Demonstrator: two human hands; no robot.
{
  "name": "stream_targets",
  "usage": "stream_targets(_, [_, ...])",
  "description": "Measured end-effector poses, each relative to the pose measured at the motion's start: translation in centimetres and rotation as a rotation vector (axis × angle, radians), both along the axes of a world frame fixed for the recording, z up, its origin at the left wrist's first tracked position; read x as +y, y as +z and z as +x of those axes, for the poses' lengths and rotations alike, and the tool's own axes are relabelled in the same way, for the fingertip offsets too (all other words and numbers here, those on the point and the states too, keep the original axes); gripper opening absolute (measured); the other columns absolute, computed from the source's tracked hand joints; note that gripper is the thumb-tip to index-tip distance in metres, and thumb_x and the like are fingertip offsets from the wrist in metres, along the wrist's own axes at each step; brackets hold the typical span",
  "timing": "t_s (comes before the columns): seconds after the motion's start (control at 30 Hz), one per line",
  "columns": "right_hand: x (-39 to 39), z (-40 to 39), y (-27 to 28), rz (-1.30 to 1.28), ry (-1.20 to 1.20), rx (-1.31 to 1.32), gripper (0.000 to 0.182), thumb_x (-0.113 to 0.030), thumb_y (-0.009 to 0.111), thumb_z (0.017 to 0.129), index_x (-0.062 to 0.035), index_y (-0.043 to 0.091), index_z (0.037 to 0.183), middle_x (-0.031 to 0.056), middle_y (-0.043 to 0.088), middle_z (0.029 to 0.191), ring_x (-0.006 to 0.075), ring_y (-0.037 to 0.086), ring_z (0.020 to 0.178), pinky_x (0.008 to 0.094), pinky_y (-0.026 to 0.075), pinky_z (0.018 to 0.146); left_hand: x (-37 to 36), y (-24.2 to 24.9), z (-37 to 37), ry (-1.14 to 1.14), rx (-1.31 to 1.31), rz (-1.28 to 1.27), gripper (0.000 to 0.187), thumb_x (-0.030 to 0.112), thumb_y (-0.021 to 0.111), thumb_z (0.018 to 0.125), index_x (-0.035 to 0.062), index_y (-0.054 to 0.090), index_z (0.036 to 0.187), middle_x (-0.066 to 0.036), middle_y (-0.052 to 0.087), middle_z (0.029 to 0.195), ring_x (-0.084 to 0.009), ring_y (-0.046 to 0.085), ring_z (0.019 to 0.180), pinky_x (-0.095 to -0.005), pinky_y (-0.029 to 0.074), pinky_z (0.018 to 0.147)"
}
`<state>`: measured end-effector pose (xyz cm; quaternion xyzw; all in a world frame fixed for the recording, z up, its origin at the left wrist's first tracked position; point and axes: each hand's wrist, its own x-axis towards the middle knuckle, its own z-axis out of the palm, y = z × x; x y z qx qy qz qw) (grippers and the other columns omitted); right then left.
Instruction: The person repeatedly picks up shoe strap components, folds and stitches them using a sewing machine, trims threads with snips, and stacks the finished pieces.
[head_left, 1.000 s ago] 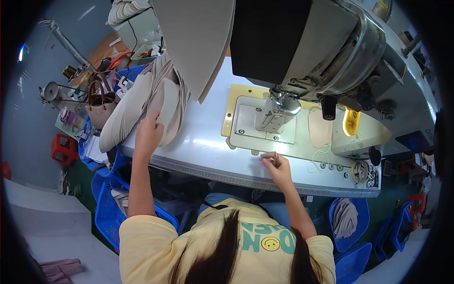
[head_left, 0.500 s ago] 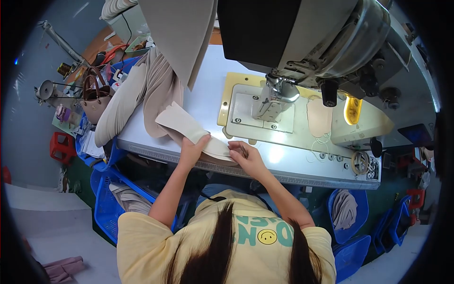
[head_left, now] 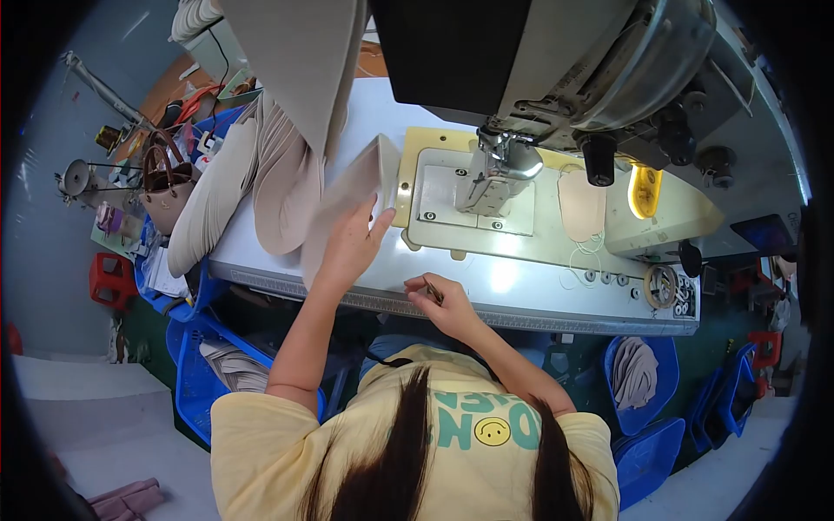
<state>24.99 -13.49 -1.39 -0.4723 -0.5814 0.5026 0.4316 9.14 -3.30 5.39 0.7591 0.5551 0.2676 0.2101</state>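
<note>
My left hand is at a pale curved fabric piece, which is folded over and blurred by motion, left of the machine's needle area. Its thumb and fingers are apart, and the piece lies against the far side of the fingers. My right hand is closed near the table's front edge, with a small dark metal tool between its fingers. Under the sewing machine's presser area is a metal plate. Stacks of similar pale pieces lie on the left of the table.
The black machine head overhangs the table. Large pale sheets hang at its left. Bobbins and a tape roll sit at the right end. Blue baskets stand below, and a brown handbag is at the left.
The fabric piece has swung up and away from the front edge with my left hand. My right hand has let go of it and moved slightly left and down.
</note>
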Motion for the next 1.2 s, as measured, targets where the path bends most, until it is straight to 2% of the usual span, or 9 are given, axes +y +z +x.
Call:
stream_targets(0.2, [-0.5, 1.1, 0.6, -0.024, -0.013, 0.003, 0.018, -0.009, 0.060, 0.079, 0.0006, 0.059, 0.093, 0.0074, 0.060, 0.075, 0.0099, 0.043, 0.051, 0.0238, 0.038, 0.050, -0.1, 1.1, -0.1, 0.030, -0.148, -0.134, 0.036, 0.028, 0.054, 0.083, -0.0037, 0.056, 0.100, -0.021, 0.057, 0.072, -0.0331, 0.056, 0.069, -0.0385, 0.043, 0.066])
stream_targets(0.4, [1.0, 1.6, 3.8, 0.122, -0.069, -0.062, 0.020, -0.008, 0.062, 0.076, -0.0006, 0.058, 0.095, 0.0057, 0.053, 0.069, 0.0089, 0.033, 0.047, 0.0243, 0.030, 0.045, -1.1, 4.7, -4.4, 0.116, 0.243, 0.186, 0.013, 0.012, 0.050, 0.082, -0.0014, 0.053, 0.083, -0.023, 0.055, 0.068, -0.0399, 0.054, 0.066, -0.0449, 0.040, 0.057])
stream_targets(0.6, [1.5, -0.1, 4.9, 0.195, 0.075, -0.002, 0.036, -0.010, 0.066, 0.073, -0.0041, 0.054, 0.107, 0.0061, 0.053, 0.078, 0.0110, 0.034, 0.050, 0.0235, 0.032, 0.047, -4.9, 7.2, -4.6, 0.042, 0.256, 0.237, 0.011, 0.003, 0.048, 0.081, 0.0000, 0.051, 0.091, -0.022, 0.055, 0.066, -0.0413, 0.052, 0.062, -0.0444, 0.041, 0.052])
stream_targets(0.83, [2.0, 0.1, 5.7, 0.339, -0.290, 0.314, 0.079, -0.011, 0.073, 0.066, -0.0025, 0.029, 0.131, 0.0060, 0.053, 0.090, 0.0041, 0.034, 0.051, 0.0171, 0.030, 0.047, -10.2, 10.2, -3.0, -0.186, -0.874, -0.492, 0.032, 0.000, 0.036, 0.087, -0.0044, 0.038, 0.118, -0.018, 0.060, 0.094, -0.0249, 0.062, 0.083, -0.0305, 0.051, 0.067])
stream_targets(0.97, [1.9, 2.4, 3.3, 0.404, -0.409, 0.183, 0.033, -0.005, 0.061, 0.075, 0.0030, 0.048, 0.104, 0.0096, 0.053, 0.103, 0.0122, 0.056, 0.083, 0.0218, 0.045, 0.066, -9.4, 7.1, -2.5, -0.629, -0.953, -0.940, 0.038, 0.003, 0.038, 0.088, -0.0046, 0.031, 0.124, -0.018, 0.054, 0.106, -0.0243, 0.058, 0.093, -0.0329, 0.047, 0.080])
stream_targets(1.07, [0.9, 3.6, 2.6, 0.465, -0.517, 0.310, 0.020, -0.008, 0.060, 0.077, 0.0041, 0.055, 0.093, 0.0086, 0.056, 0.094, 0.0138, 0.057, 0.079, 0.0254, 0.045, 0.067, -8.7, 5.2, 0.1, -0.410, -0.931, -0.694, 0.045, 0.003, 0.045, 0.083, -0.0057, 0.031, 0.125, -0.016, 0.051, 0.112, -0.0243, 0.055, 0.097, -0.0325, 0.045, 0.082])
stream_targets(1.1, [0.8, 3.7, 2.6, 0.552, -0.608, 0.277, 0.021, -0.006, 0.058, 0.077, 0.0042, 0.054, 0.095, 0.0071, 0.057, 0.088, 0.0128, 0.056, 0.074, 0.0241, 0.045, 0.064, -8.4, 4.9, 0.6, -0.221, -0.520, -0.372, 0.049, 0.003, 0.046, 0.082, -0.0022, 0.030, 0.127, -0.014, 0.045, 0.120, -0.0222, 0.047, 0.108, -0.0313, 0.037, 0.090])
stream_targets(1.17, [1.1, 3.7, 4.6, 0.730, -0.786, 0.211, 0.025, -0.001, 0.056, 0.076, 0.0044, 0.052, 0.100, 0.0042, 0.059, 0.077, 0.0106, 0.055, 0.064, 0.0215, 0.044, 0.059, -7.5, 3.7, 1.8, -0.213, -0.295, 0.418, 0.050, 0.008, 0.049, 0.081, 0.0036, 0.032, 0.128, -0.018, 0.042, 0.121, -0.0277, 0.045, 0.111, -0.0346, 0.035, 0.092])
stream_targets(1.2, [0.5, 3.7, 5.7, 0.716, -0.724, 0.233, 0.020, -0.001, 0.055, 0.076, 0.0060, 0.055, 0.095, 0.0050, 0.059, 0.073, 0.0119, 0.055, 0.063, 0.0217, 0.044, 0.059, -8.0, 4.0, 2.6, -0.312, -0.332, 0.494, 0.050, 0.013, 0.052, 0.080, 0.0048, 0.034, 0.126, -0.019, 0.041, 0.122, -0.0313, 0.042, 0.113, -0.0374, 0.034, 0.093])
